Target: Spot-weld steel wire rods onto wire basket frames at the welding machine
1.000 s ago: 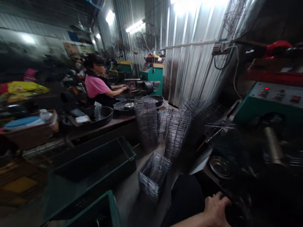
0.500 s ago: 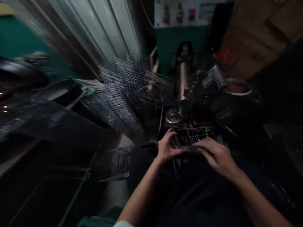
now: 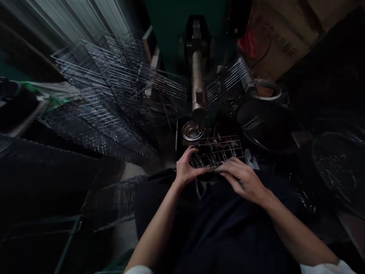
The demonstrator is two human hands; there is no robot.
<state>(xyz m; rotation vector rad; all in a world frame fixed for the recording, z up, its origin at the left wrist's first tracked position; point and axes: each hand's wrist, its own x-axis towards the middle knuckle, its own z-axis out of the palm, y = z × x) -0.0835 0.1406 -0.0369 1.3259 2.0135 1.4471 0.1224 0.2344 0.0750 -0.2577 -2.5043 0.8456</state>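
Note:
A small wire rack [image 3: 225,152] lies low in front of me, just below the spot welder's copper-coloured arm [image 3: 199,82]. My left hand [image 3: 186,168] is curled round the rack's left end, thumb along the near edge and fingers over the top. At the near edge, right of the middle, my right hand [image 3: 241,178] has its thumb and fingers pressed together. What lies between those fingertips is too dark to make out. Behind the rack, a round metal dish [image 3: 192,130] sits under the tip of the arm.
Stacks of wire grids [image 3: 99,87] lean at the left, and a smaller wire stack [image 3: 116,201] lies lower down. On the right are a dark rounded container [image 3: 265,125], a pale ring-shaped rim [image 3: 269,90] and loose wire pieces [image 3: 336,167]. Cardboard boxes [image 3: 282,38] stand behind.
The camera view has tilted down and turned right, so the machine's front panel is out of sight. Both hands stay at the rack, the right hand's fingers slightly closer to the left thumb.

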